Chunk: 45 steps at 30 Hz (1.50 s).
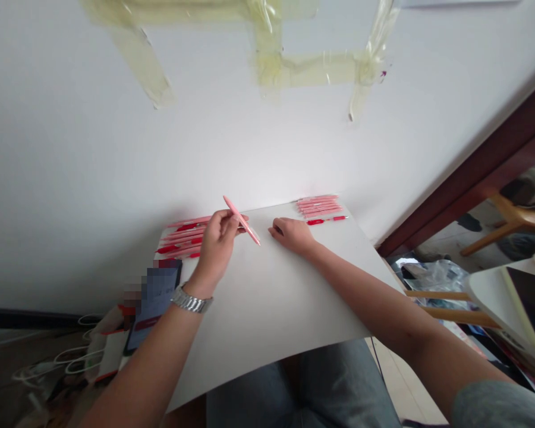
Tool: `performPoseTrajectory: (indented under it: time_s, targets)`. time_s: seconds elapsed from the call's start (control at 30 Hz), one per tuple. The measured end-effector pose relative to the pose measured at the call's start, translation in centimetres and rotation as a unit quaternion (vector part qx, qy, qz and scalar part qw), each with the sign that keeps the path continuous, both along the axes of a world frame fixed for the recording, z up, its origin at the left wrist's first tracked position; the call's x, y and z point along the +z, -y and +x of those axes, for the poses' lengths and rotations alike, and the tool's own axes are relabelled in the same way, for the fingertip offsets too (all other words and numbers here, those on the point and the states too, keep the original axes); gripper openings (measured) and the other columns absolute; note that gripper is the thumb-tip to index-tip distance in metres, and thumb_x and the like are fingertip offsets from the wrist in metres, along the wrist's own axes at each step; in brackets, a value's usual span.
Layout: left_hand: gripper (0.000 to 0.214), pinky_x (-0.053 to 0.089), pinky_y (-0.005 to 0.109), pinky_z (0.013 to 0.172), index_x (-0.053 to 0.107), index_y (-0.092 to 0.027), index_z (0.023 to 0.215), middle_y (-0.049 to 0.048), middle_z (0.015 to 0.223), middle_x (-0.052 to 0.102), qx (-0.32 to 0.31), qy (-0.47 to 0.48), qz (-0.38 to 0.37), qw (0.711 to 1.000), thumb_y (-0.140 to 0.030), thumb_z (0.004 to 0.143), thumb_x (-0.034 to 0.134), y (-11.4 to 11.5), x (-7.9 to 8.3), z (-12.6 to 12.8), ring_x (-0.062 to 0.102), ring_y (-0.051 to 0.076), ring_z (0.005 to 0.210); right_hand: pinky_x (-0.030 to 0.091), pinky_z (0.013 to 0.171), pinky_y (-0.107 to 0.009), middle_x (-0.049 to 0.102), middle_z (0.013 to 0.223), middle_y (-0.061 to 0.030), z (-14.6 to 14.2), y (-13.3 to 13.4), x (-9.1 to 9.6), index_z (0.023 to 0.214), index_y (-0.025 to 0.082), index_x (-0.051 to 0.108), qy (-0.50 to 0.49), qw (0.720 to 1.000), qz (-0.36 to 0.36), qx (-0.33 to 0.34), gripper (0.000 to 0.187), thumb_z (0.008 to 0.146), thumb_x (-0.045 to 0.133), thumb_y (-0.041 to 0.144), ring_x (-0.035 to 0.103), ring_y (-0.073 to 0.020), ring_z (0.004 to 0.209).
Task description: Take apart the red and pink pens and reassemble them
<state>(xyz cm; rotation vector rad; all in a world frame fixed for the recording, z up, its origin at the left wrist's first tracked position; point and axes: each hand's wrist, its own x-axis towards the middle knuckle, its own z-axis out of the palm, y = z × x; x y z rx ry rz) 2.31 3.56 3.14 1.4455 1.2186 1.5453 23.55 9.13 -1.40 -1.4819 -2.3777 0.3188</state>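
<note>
Thumb and fingers of the left hand [218,239] pinch a slim, smooth pink pen [241,222] at the hand's 2 o'clock, its long axis running from 11 to 5, above the flat white tabletop [267,309]. The right hand [293,235], loosely curled, nothing visible inside, rests at 3 o'clock near parallel pink pens [320,207].

Faint marks are displayed on the dark-edged device screen [154,306], but they are too blurred to be read; elsewhere, no lettering can be made out.
</note>
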Motion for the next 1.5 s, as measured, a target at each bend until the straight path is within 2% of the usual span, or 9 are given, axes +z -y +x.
performPoseTrajectory:
  time_s: [0.13, 0.33, 0.6, 0.7, 0.8, 0.93, 1.03, 1.37, 1.5]
  targets:
    - [0.038, 0.065, 0.045, 0.099, 0.062, -0.021, 0.105, 0.0099, 0.110, 0.076, -0.009, 0.098, -0.031, 0.995, -0.055, 0.094, 0.075, -0.5, -3.5, 2.4, 0.075, 0.023, 0.106, 0.026, 0.064, -0.031, 0.077, 0.104, -0.0042, -0.1, 0.0, 0.0, 0.103, 0.023, 0.069, -0.002, 1.000, 0.002, -0.006, 0.029, 0.110, 0.050, 0.043, 0.066, -0.0184, 0.087]
    - [0.035, 0.062, 0.048, 0.106, 0.058, -0.021, 0.101, 0.0089, 0.107, 0.075, 0.020, 0.161, -0.051, 0.985, -0.053, 0.096, 0.072, -1.1, -4.9, 3.0, 0.076, 0.023, 0.112, 0.025, 0.063, -0.031, 0.078, 0.107, -0.0043, -0.2, -0.3, 0.0, 0.102, 0.024, 0.069, -0.007, 1.000, -0.008, -0.005, 0.028, 0.110, 0.050, 0.043, 0.066, -0.0181, 0.086]
    - [0.034, 0.061, 0.047, 0.105, 0.058, -0.021, 0.100, 0.0081, 0.106, 0.075, 0.018, 0.177, -0.058, 0.982, -0.051, 0.094, 0.074, -1.6, -5.4, 2.8, 0.076, 0.022, 0.111, 0.027, 0.065, -0.030, 0.077, 0.101, -0.0032, 0.1, 0.0, 0.5, 0.099, 0.024, 0.066, -0.039, 0.999, -0.011, -0.007, 0.030, 0.112, 0.044, 0.040, 0.065, -0.0176, 0.083]
    - [0.036, 0.062, 0.047, 0.103, 0.057, -0.022, 0.099, 0.0077, 0.105, 0.075, 0.018, 0.172, -0.055, 0.983, -0.053, 0.094, 0.073, -1.7, -5.6, 2.8, 0.076, 0.023, 0.110, 0.030, 0.067, -0.029, 0.076, 0.097, -0.0025, 0.6, 0.2, 0.9, 0.099, 0.024, 0.063, -0.081, 0.997, -0.013, 0.005, 0.034, 0.114, 0.035, 0.037, 0.065, -0.0175, 0.083]
    - [0.035, 0.062, 0.046, 0.104, 0.057, -0.022, 0.100, 0.0064, 0.104, 0.075, 0.023, 0.195, -0.058, 0.979, -0.051, 0.093, 0.076, -1.8, -5.5, 2.7, 0.076, 0.021, 0.108, 0.035, 0.070, -0.028, 0.075, 0.097, -0.0021, 1.0, 0.3, 1.0, 0.099, 0.024, 0.063, -0.134, 0.990, -0.026, 0.027, 0.041, 0.115, 0.030, 0.043, 0.064, -0.0174, 0.084]
    - [0.034, 0.060, 0.044, 0.106, 0.061, -0.020, 0.098, 0.0051, 0.101, 0.075, 0.013, 0.248, -0.053, 0.967, -0.044, 0.089, 0.083, -1.7, -5.3, 2.7, 0.075, 0.019, 0.106, 0.036, 0.069, -0.027, 0.073, 0.094, -0.0006, 0.9, 0.6, 0.7, 0.101, 0.023, 0.064, -0.181, 0.982, -0.020, 0.046, 0.035, 0.109, 0.050, 0.055, 0.062, -0.0152, 0.077]
    - [0.034, 0.060, 0.045, 0.106, 0.062, -0.020, 0.097, 0.0044, 0.100, 0.075, 0.006, 0.272, -0.051, 0.961, -0.042, 0.087, 0.086, -1.6, -5.3, 2.6, 0.076, 0.019, 0.104, 0.037, 0.068, -0.026, 0.072, 0.093, -0.0006, 0.8, 0.7, 0.2, 0.104, 0.022, 0.065, -0.203, 0.976, -0.013, 0.083, 0.031, 0.102, 0.064, 0.053, 0.059, -0.0132, 0.072]
    - [0.033, 0.062, 0.045, 0.102, 0.062, -0.021, 0.099, 0.0054, 0.101, 0.077, -0.035, 0.257, -0.041, 0.965, -0.041, 0.088, 0.086, -0.5, -4.8, 2.5, 0.078, 0.022, 0.104, 0.039, 0.068, -0.026, 0.069, 0.088, -0.0015, 0.8, 0.9, -0.7, 0.101, 0.021, 0.066, -0.246, 0.960, -0.018, 0.136, 0.030, 0.105, 0.058, 0.049, 0.054, -0.0134, 0.070]
    - [0.031, 0.063, 0.041, 0.100, 0.069, -0.021, 0.104, 0.0066, 0.109, 0.077, -0.016, 0.247, -0.030, 0.968, -0.044, 0.090, 0.085, -0.4, -4.7, 1.8, 0.077, 0.022, 0.109, 0.037, 0.066, -0.027, 0.066, 0.081, 0.0002, 0.8, 1.1, -0.7, 0.099, 0.021, 0.064, -0.258, 0.956, -0.033, 0.132, 0.031, 0.105, 0.057, 0.050, 0.050, -0.0131, 0.067]
